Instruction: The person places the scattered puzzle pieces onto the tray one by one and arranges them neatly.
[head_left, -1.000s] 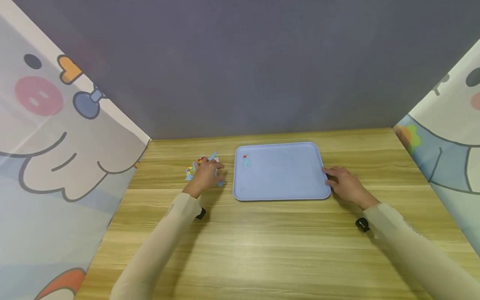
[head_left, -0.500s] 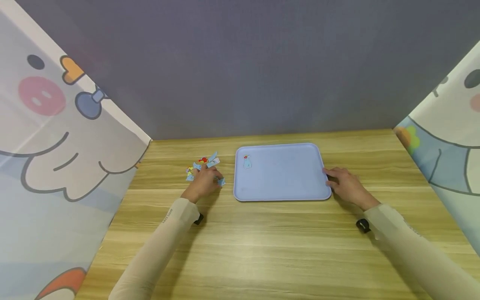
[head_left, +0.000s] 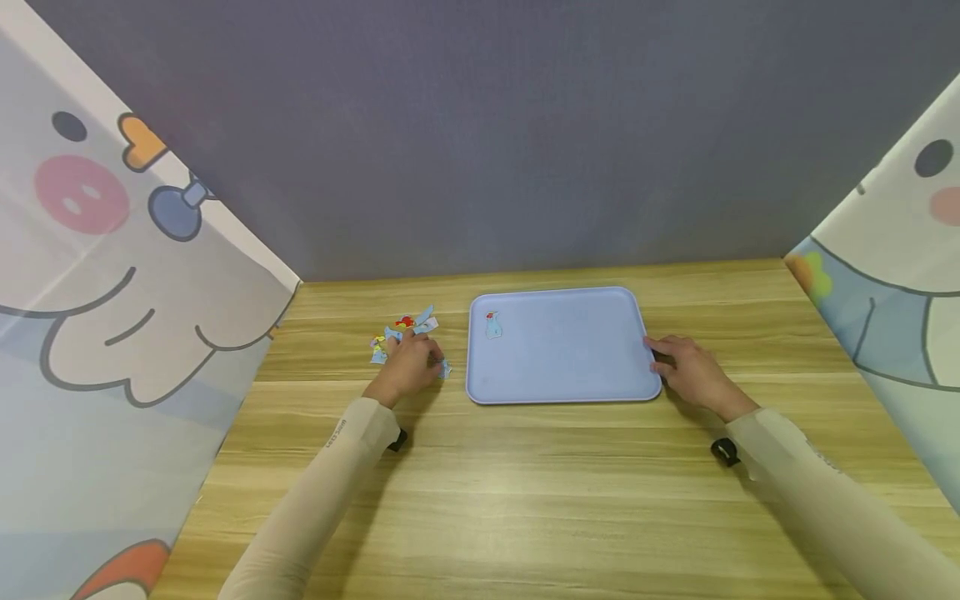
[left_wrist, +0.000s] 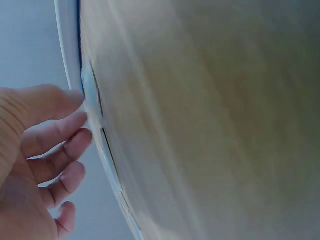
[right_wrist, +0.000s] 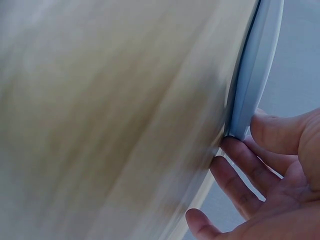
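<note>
The light-blue piece [head_left: 445, 368] lies just to the right of the left hand [head_left: 408, 367], at its fingertips, between this grip and the tray [head_left: 564, 354]; its long axis is not clear. The left thumb and forefinger meet its edge, but if they pinch it, I cannot tell. The right hand [head_left: 696, 375], farther from the piece, touches the tray's opposite end with fingers relaxed and apart. Sleeves [head_left: 322, 471] carry small letters, not readable.
</note>
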